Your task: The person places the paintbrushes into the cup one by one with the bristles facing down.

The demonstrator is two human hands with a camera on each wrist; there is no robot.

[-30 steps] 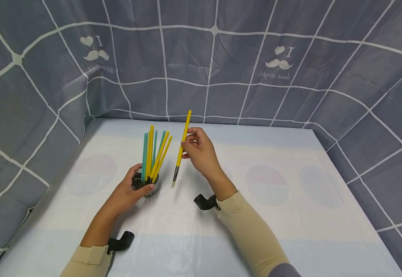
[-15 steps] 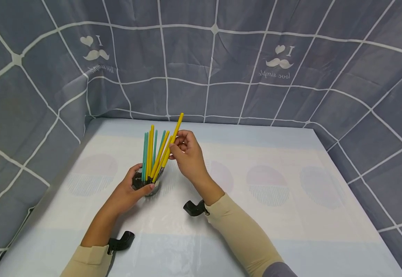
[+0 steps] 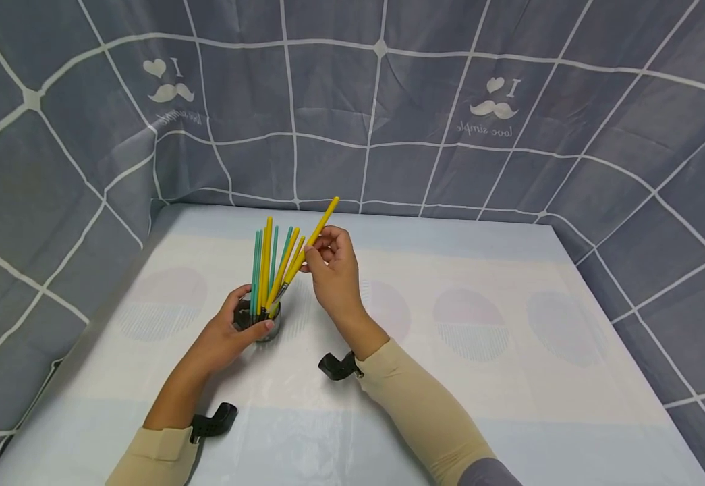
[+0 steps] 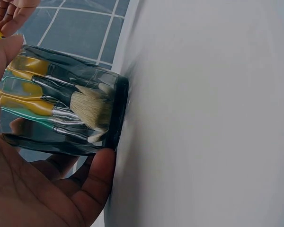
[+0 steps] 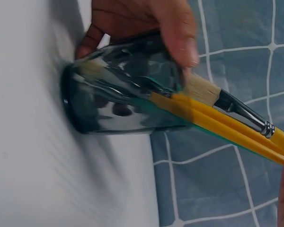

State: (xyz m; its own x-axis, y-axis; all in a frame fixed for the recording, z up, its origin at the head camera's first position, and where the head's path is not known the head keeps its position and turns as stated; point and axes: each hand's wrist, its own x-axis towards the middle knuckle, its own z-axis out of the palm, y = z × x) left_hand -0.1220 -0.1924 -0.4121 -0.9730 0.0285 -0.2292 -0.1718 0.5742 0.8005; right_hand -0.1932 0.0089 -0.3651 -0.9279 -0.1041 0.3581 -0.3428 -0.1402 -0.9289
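Note:
My left hand (image 3: 221, 341) holds a clear glass jar (image 3: 273, 329) on the table, thumb in front and fingers around the far side. Several paintbrushes stand in it bristles down, some with yellow handles (image 3: 266, 266), others with thin teal handles (image 3: 256, 270). A broad pale bristle head (image 4: 89, 109) shows through the glass in the left wrist view. My right hand (image 3: 335, 277) pinches the handle of another yellow paintbrush (image 3: 320, 228), tilted with its handle end up to the right. In the right wrist view its flat bristles (image 5: 203, 90) are right at the jar's mouth, beside my left thumb.
The table (image 3: 449, 391) has a pale cover with faint printed circles. A grey curtain (image 3: 328, 88) with white grid lines hangs behind it and along both sides. A black wrist mount (image 3: 215, 422) juts from the left wrist, another black mount (image 3: 336, 366) from the right.
My right hand has moved left, bringing the yellow paintbrush from beside the jar to its mouth. The brush now leans further to the right. My left hand stays on the jar.

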